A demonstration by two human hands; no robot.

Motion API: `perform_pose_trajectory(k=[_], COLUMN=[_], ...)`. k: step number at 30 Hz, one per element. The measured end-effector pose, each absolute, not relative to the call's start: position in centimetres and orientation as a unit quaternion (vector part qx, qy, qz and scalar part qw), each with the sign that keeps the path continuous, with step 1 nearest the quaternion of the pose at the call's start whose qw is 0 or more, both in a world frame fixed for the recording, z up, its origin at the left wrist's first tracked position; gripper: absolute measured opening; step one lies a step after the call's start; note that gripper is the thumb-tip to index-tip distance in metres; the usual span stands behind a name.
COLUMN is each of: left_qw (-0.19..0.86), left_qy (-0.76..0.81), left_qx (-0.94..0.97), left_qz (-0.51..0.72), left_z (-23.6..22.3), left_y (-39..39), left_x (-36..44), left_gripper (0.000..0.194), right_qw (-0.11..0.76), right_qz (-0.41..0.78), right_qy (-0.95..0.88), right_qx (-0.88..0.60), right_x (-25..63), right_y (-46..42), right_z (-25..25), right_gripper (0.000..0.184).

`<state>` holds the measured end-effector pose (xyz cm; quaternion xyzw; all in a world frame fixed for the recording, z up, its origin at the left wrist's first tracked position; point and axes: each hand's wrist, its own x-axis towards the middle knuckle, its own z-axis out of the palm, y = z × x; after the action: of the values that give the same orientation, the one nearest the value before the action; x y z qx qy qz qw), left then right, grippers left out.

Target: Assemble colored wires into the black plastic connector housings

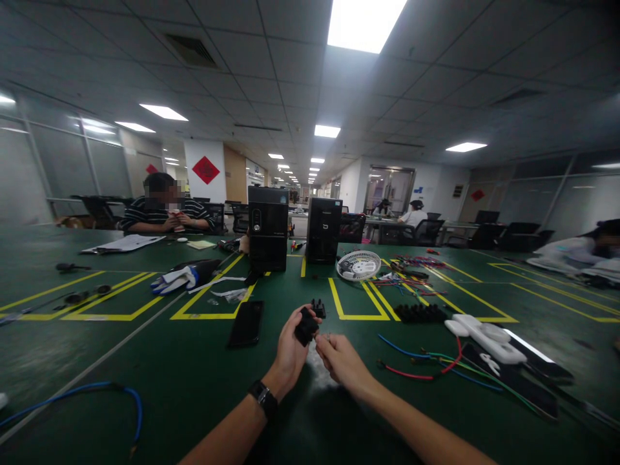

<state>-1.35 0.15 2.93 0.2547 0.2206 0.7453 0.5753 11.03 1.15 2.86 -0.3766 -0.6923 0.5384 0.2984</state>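
My left hand (290,352), with a black watch on the wrist, is closed around a small black plastic connector block (307,326) held just above the green table (194,387). My right hand (339,358) is beside it, fingers pinched together on something tiny at the block's lower edge; I cannot make out what. A second small black connector (318,309) lies on the table just beyond the held one. A black phone (247,323) lies flat to the left of my hands.
Two black computer towers (268,227) (323,230) stand ahead, with a white fan grille (359,265) beside them. Coloured wires (426,361), white parts (489,339) and a black terminal strip (420,313) lie right. Gloves (181,276) and a blue cable (116,394) lie left. People sit at the far tables.
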Motion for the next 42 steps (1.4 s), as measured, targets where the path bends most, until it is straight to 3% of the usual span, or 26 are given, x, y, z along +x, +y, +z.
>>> perform_pose_trajectory(k=[18,26,32,38,42], left_qw=[0.617,0.456,0.484,0.467,0.443], left_qy=[0.198,0.326,0.341,0.360,0.393], left_qx=[0.242,0.450,0.370,0.426,0.440], left_qz=[0.722,0.695,0.716,0.687,0.675], left_z=[2.6,2.9,2.3,2.3,1.6], left_y=[0.0,-0.8,-0.4,-0.8,-0.7], left_x=[-1.2,-1.5,-1.1,-0.7,-1.0], left_gripper=[0.027,0.020,0.026,0.034,0.038], right_qw=[0.314,0.245,0.259,0.204,0.200], right_qz=[0.478,0.469,0.474,0.549,0.533], right_qy=[-0.722,-0.742,-0.731,-0.701,-0.715], right_qx=[-0.390,-0.411,-0.418,-0.407,-0.406], right_x=[11.0,11.4,11.2,11.9,11.6], right_y=[1.4,1.2,1.4,1.6,1.6], right_z=[2.3,2.8,2.6,2.9,2.3], right_gripper=[0.040,0.036,0.033,0.026,0.026])
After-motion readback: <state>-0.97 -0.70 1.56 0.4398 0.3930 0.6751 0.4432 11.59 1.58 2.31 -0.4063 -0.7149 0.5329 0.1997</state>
